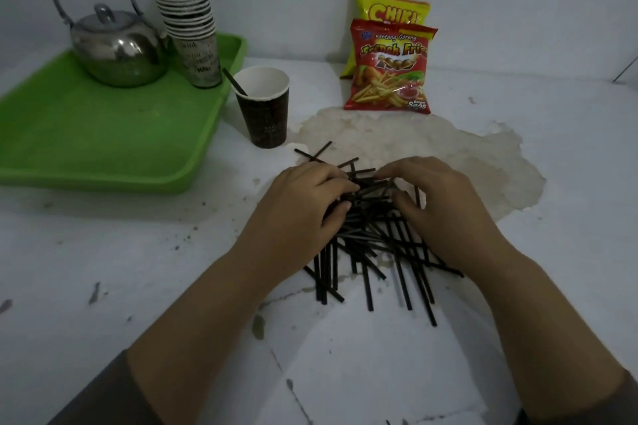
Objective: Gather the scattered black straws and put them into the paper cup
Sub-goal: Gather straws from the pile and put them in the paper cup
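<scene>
At the far left we see a green tray (103, 134) lying on the white table (103, 252). A steel kettle (119, 48) with a hoop handle stands on the tray's far part, and just right of it rises a tall stack of paper cups (188, 10), leaning a little to the left at the top.

Right of the tray, on the table itself, stands the paper cup (264, 107), dark outside and white inside, upright. One black straw (234, 82) already leans in it, its upper end pointing left toward the stack.

Near of the cup and a little to its right lies the pile of black straws (366, 252), crossed over one another in a loose heap, some ends fanning out toward us. A few straws at the far edge of the heap reach toward the cup without touching it.

Our left hand (303, 203) lies on the left side of the heap, its fingers curled down into the straws and closing round some of them. Our right hand (438, 203) lies on the right side, fingers bent and spread a little, the tips pressing into the heap from the far side and the thumb set against it from the near side; whether it truly grips any straw we cannot tell. The fingertips of the two hands come close over the middle of the pile.

Under and beyond the right hand, the table has a large patch (466, 155) of worn, brownish surface. At the far side, against the wall, stand two snack bags: a red one (390, 69) in front and a yellow one (390, 7) behind it.
</scene>
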`<state>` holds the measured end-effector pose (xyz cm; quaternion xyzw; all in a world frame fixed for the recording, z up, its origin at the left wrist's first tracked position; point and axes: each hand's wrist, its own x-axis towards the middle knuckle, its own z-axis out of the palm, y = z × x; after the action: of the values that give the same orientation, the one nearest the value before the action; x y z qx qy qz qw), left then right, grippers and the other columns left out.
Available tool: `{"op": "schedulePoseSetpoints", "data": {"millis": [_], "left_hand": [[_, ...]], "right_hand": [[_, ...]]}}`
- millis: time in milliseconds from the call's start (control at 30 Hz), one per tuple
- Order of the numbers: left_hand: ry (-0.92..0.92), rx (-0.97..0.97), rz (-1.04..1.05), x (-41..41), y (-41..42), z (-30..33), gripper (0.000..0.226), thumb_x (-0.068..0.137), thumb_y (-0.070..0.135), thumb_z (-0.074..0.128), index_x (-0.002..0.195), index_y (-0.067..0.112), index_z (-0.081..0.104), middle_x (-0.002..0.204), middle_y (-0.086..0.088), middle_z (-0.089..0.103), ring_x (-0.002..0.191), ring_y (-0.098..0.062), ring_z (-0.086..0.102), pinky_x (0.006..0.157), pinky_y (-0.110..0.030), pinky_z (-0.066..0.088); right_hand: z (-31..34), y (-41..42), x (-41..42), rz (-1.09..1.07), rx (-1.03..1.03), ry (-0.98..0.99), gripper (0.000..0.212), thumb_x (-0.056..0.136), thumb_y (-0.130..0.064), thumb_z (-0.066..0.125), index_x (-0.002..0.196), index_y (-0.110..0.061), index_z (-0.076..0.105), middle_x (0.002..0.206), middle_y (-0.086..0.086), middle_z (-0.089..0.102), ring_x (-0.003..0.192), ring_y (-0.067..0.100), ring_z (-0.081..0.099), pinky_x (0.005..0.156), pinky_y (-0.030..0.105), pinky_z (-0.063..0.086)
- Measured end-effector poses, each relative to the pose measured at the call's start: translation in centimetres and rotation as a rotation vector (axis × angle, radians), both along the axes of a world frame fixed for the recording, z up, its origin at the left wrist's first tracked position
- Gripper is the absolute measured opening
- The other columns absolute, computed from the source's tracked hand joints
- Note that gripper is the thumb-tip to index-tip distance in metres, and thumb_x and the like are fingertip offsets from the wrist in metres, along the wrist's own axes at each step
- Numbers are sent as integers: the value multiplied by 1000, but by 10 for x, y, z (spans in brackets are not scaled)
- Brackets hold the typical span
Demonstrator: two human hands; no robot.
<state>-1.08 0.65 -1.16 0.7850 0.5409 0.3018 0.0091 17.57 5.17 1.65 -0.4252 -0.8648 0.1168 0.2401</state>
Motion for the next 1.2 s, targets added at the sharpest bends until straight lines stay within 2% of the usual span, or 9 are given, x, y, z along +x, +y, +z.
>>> {"op": "schedulePoseSetpoints", "data": {"millis": [133, 267, 367, 467, 567, 700, 867, 1000, 1200], "left_hand": [[8, -60, -18, 2, -5, 7, 44, 81, 49, 50, 112, 20, 59, 102, 3, 62, 94, -13, 52, 76, -29, 43], [41, -115, -66, 2, -8, 9, 46, 71, 57, 53, 100, 22, 61, 94, 4, 61, 86, -13, 53, 71, -26, 40], [89, -146, -79, 3, -10, 7, 38, 71, 50, 62, 96, 21, 64, 91, 3, 62, 85, -16, 53, 70, -28, 38], [67, -172, -78, 6, -11, 5, 25, 74, 34, 70, 94, 19, 67, 90, 1, 64, 87, -19, 54, 74, -37, 45], [50, -166, -90, 11, -13, 6, 16, 76, 29, 67, 88, 18, 68, 86, 1, 65, 83, -20, 56, 74, -41, 47], [26, -175, -89, 12, -14, 5, 11, 76, 25, 70, 84, 19, 66, 82, 2, 64, 79, -16, 54, 73, -36, 45], [-26, -174, -74, 7, -12, 10, 8, 73, 16, 73, 78, 16, 67, 77, 2, 63, 74, -9, 48, 66, -24, 37], [-73, -131, -6, 0, -13, 14, 6, 76, 19, 71, 78, 19, 66, 75, 6, 61, 72, -5, 45, 64, -10, 31], [-141, -11, 58, -6, -16, 27, 4, 79, 18, 67, 81, 16, 66, 78, 4, 63, 75, -8, 49, 67, -20, 39]], "right_hand": [[-5, -2, -2, 63, -16, -88, 21, 81, -15, 65, 102, -17, 68, 94, 3, 69, 90, 22, 55, 75, 30, 40], [-7, -1, -3, 82, -45, -103, 21, 81, -24, 66, 100, -18, 68, 90, 0, 66, 84, 13, 49, 70, 23, 35], [-8, 0, -2, 92, -65, -105, 21, 80, -18, 67, 101, -19, 69, 93, 0, 66, 86, 11, 48, 71, 17, 35], [-8, -1, -4, 101, -102, -114, 20, 81, -16, 66, 101, -19, 69, 100, 0, 65, 94, 16, 51, 79, 23, 36], [-10, -1, -4, 91, -105, -99, 15, 81, -13, 66, 95, -17, 70, 92, -4, 61, 90, 15, 48, 75, 21, 31], [-9, 1, -4, 71, -71, -110, 11, 81, -10, 64, 88, -17, 69, 81, -12, 50, 83, 12, 43, 70, 22, 28], [-4, 5, 1, -12, -44, -118, 9, 83, -12, 62, 88, -18, 67, 83, -9, 53, 85, 15, 44, 75, 32, 39], [-1, 7, 8, -67, -48, -90, 9, 84, -12, 60, 87, -21, 64, 83, -10, 55, 84, 13, 44, 74, 31, 35], [5, 5, 16, -128, -92, -131, 11, 82, -12, 58, 86, -20, 65, 85, -7, 60, 91, 19, 48, 82, 40, 41]]}}
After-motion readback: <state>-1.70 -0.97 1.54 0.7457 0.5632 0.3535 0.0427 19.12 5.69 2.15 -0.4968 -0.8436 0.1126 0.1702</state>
